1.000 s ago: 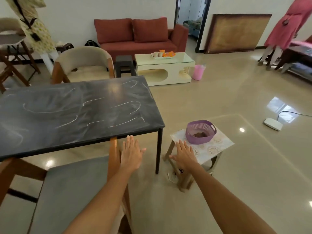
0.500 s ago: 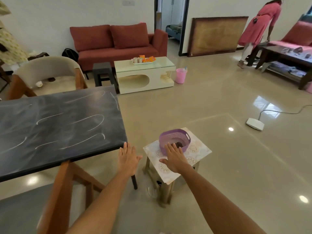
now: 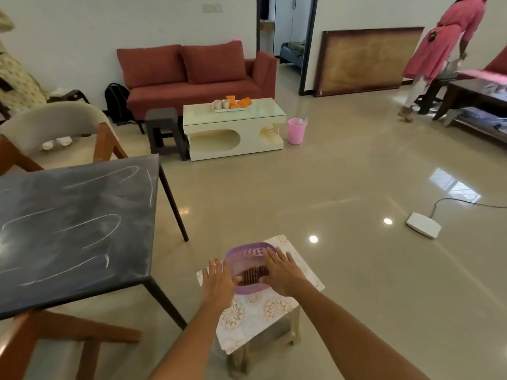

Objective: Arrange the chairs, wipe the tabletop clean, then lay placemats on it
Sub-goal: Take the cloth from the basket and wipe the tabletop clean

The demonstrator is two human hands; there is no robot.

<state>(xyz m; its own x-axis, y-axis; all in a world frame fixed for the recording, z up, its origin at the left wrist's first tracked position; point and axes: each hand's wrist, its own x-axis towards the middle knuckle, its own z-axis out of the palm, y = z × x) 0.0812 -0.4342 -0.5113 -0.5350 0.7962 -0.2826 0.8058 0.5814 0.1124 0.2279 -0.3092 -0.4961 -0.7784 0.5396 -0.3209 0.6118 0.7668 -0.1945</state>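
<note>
Reaching for: the purple basket [image 3: 248, 267] at lower centre of the frame, both hands arriving at its sides.
Left hand [image 3: 218, 281]: fingers straight and spread, laid against the basket's left wall; no curl round the rim that I could see.
Right hand [image 3: 284, 271]: fingers straight, resting over the right rim, partly covering the inside.
Basket contents: a dark brown ribbed thing [image 3: 253, 275], probably the wiping cloth; too small to be sure.
Basket's seat: on patterned placemats [image 3: 255, 311] that covered a small stool [image 3: 288, 327], just right of the table.
Table [image 3: 74, 229]: dark top at left of frame, streaked with white chalky marks, so wiping looked not yet done.
Chairs: one beige chair [image 3: 55, 124] at the table's far side, one wooden-framed chair [image 3: 55, 341] at lower left.
Step, as judged: fetching the cloth before wiping.
Risk one: flat hands gave little purchase, so the light basket could slip or tip on lifting.
Risk two: dragging the basket could pull the loose mats off the stool.
Risk three: the stool looked small and might rock if pressed off-centre.
</note>
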